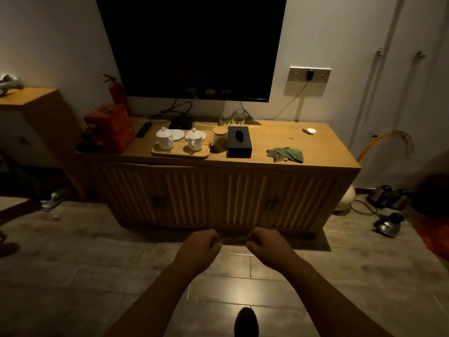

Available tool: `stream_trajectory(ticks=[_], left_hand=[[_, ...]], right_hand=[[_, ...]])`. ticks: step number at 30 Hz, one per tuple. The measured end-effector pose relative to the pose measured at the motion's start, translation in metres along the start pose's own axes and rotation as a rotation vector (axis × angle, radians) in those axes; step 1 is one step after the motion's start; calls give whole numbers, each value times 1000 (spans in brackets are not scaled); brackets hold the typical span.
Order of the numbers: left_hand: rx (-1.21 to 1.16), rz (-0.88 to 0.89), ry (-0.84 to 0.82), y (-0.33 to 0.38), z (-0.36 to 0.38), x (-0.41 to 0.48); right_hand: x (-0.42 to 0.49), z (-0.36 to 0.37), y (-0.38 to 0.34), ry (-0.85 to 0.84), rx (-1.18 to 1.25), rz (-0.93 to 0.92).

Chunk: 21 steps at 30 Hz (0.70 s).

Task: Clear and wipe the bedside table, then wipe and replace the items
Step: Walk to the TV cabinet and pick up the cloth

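A wooden cabinet [279, 142] stands against the wall under a dark TV. On its top lie a crumpled green cloth [286, 154] at the right, a black tissue box [239, 141] in the middle, and a wooden tray [181, 152] with two white lidded cups [165, 138] [195, 139]. Behind them sit a round wooden coaster [220, 130] and two glasses [237, 120]. My left hand [202, 242] and right hand [263, 242] hover over the floor in front of the cabinet, both curled into loose fists and holding nothing.
Orange boxes [110, 128], a remote [143, 129] and a black set-top box [181, 122] fill the cabinet's left. A small white disc [311, 130] lies at the far right. Kettles [388, 224] and cables lie on the floor at right. A shoe [54, 198] is at the left.
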<state>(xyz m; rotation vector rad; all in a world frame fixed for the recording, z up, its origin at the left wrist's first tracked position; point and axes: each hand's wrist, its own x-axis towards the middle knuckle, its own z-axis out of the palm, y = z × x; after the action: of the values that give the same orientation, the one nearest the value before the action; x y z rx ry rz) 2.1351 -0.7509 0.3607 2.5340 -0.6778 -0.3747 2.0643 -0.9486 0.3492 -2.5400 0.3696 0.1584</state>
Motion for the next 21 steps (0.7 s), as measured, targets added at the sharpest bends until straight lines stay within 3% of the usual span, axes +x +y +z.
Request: stream_trajectory(ticks=[8, 21], left_hand=[[2, -51, -22, -9, -13, 180], [-35, 72, -188, 37, 1, 461]], right_hand=[[184, -32, 43, -64, 67, 0], [392, -127, 132, -45, 84, 255]])
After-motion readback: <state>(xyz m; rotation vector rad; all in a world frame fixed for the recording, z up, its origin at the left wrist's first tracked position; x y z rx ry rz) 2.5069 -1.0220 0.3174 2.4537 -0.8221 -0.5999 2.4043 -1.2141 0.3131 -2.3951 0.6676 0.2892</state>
